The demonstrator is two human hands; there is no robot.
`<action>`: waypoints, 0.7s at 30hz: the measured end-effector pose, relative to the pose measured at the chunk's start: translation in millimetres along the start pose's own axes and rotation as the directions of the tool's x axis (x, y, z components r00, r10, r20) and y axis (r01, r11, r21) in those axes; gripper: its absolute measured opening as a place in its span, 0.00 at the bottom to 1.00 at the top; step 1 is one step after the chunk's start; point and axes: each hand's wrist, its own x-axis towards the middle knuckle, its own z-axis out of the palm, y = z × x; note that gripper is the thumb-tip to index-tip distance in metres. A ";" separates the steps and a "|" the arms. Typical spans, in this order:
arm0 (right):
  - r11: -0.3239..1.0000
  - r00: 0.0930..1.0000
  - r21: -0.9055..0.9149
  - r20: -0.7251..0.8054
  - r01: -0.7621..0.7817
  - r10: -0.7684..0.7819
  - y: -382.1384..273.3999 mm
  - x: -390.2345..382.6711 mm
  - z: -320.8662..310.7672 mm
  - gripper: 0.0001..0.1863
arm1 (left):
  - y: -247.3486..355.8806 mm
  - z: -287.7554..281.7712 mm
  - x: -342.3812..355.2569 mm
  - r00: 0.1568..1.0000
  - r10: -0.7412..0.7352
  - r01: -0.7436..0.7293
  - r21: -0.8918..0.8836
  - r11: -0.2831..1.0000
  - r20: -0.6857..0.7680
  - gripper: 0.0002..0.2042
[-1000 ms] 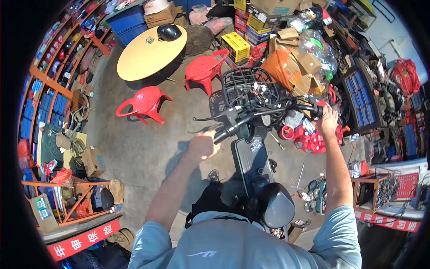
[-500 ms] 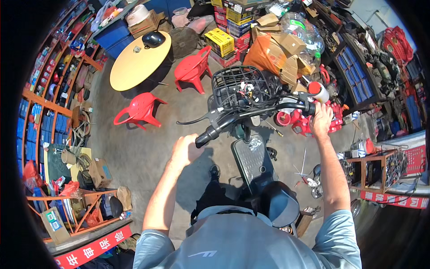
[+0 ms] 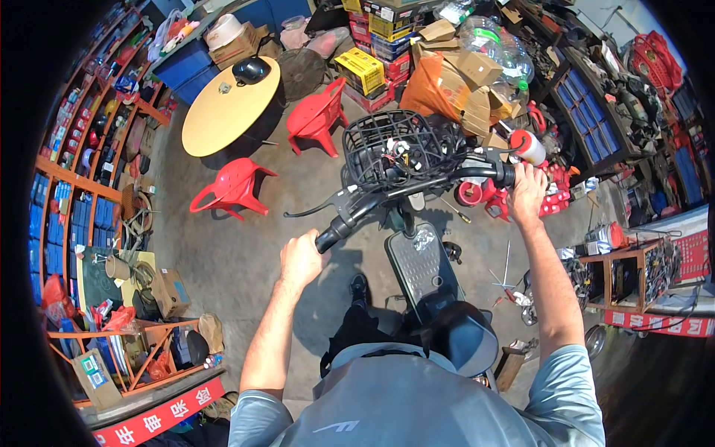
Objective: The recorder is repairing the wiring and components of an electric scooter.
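Observation:
I stand at the left side of an electric scooter. My left hand (image 3: 302,257) is closed around the end of its left handlebar grip (image 3: 334,233), behind the brake lever (image 3: 305,213). My right hand (image 3: 526,188) grips the right handlebar end (image 3: 503,173), beside a red-capped white bottle (image 3: 529,150). Ahead of the bars is a black wire basket (image 3: 365,136) with loose connectors and wires. Below are the footboard (image 3: 417,268) and the black seat (image 3: 468,344), partly hidden by my body.
A yellow oval table (image 3: 214,119) and two red plastic chairs (image 3: 316,119) stand ahead left. Orange shelving (image 3: 78,184) lines the left. Boxes (image 3: 360,71), bags and red containers crowd ahead right. Tools (image 3: 506,284) lie on the floor right of the scooter, near a wooden rack (image 3: 618,276).
The handlebar and both hands have moved leftward in view, my left hand also lower, toward me. The surroundings have shifted in view, and the red-capped bottle now shows beside my right hand.

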 end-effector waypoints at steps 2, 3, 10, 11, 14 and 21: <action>1.000 1.000 0.000 0.024 -0.003 0.003 -4.7 7.9 -1.4 0.24 | -2.5 -1.1 1.9 1.000 0.007 -0.007 0.012 1.000 0.004 0.10; 1.000 0.999 -0.004 0.044 -0.013 0.013 -7.0 10.9 -1.9 0.24 | -2.9 -1.6 2.5 1.000 0.022 -0.022 0.024 0.999 0.008 0.10; 1.000 0.999 -0.010 0.047 -0.008 0.008 5.1 7.7 -0.8 0.27 | 6.6 -9.6 9.7 0.999 0.024 -0.023 -0.033 0.999 0.033 0.09; 1.000 0.995 -0.001 0.103 -0.007 0.007 6.5 8.7 -3.1 0.28 | 5.8 -11.3 10.9 0.997 0.051 -0.049 -0.038 0.998 0.059 0.09; 1.000 0.992 0.015 0.122 -0.020 0.018 12.1 9.8 -1.0 0.28 | 10.7 -12.8 11.7 0.992 0.085 -0.080 -0.051 0.995 0.093 0.10; 0.999 0.996 0.039 0.092 -0.012 0.008 26.4 -0.3 3.8 0.26 | 18.6 -10.2 -6.1 0.993 0.095 -0.091 -0.053 0.994 0.075 0.12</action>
